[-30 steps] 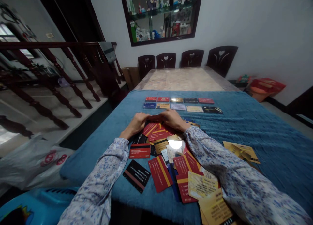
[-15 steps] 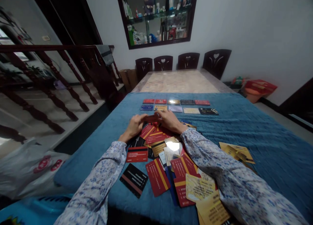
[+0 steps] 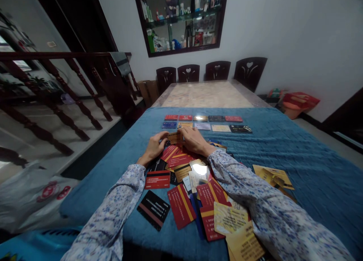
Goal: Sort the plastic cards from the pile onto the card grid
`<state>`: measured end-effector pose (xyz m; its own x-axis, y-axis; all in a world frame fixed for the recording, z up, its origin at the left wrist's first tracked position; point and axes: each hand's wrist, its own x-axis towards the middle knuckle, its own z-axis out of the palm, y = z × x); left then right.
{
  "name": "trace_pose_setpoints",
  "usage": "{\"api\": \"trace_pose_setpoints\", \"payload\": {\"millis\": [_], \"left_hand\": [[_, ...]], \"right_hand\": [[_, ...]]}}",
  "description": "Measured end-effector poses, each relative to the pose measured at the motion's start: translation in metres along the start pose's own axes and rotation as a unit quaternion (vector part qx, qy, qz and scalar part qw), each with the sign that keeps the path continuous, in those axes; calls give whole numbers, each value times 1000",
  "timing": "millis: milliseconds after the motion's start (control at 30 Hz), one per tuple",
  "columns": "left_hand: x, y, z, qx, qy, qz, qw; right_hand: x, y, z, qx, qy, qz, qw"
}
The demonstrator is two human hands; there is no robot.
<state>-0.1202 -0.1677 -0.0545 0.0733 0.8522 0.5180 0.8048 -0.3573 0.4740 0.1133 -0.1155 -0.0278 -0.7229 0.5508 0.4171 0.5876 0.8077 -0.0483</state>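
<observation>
A gold card is tilted up between my two hands, just above the far edge of a loose pile of cards. My left hand pinches its left end, and my right hand grips its right end from above. Under and in front of them lie overlapping cards, among them a dark red card with a yellow stripe, a black card, a red card and a pale gold card. My right forearm covers part of the pile.
Beyond my hands, two rows of cards lie on the blue cloth, including a black card. More gold cards rest to the right. Chairs line the table's far end. A plastic bag stands at left.
The card between my hands has turned so that its gold face shows, where before only a thin edge was visible. My hands have stayed almost in place.
</observation>
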Motion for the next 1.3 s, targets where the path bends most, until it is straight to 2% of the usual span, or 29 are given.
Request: {"api": "trace_pose_setpoints", "payload": {"millis": [133,467,700,867,1133,1300], "left_hand": [[-1,-1,0,9,-13,9,1000],[-4,8,-9,150,-13,115,982],[0,18,-15,239,-46,128,962],[9,32,-21,261,-85,109,956],[46,53,-25,272,-143,87,948],[71,56,-21,296,-172,86,936]], "right_hand": [[-1,1,2,-16,15,1,1000],[-1,3,1,-52,79,-13,995],[-2,2,-4,-47,57,-23,997],[1,3,-20,-57,-1,-11,998],[15,27,-41,-71,-49,-9,996],[26,41,-48,-74,-75,21,994]]}}
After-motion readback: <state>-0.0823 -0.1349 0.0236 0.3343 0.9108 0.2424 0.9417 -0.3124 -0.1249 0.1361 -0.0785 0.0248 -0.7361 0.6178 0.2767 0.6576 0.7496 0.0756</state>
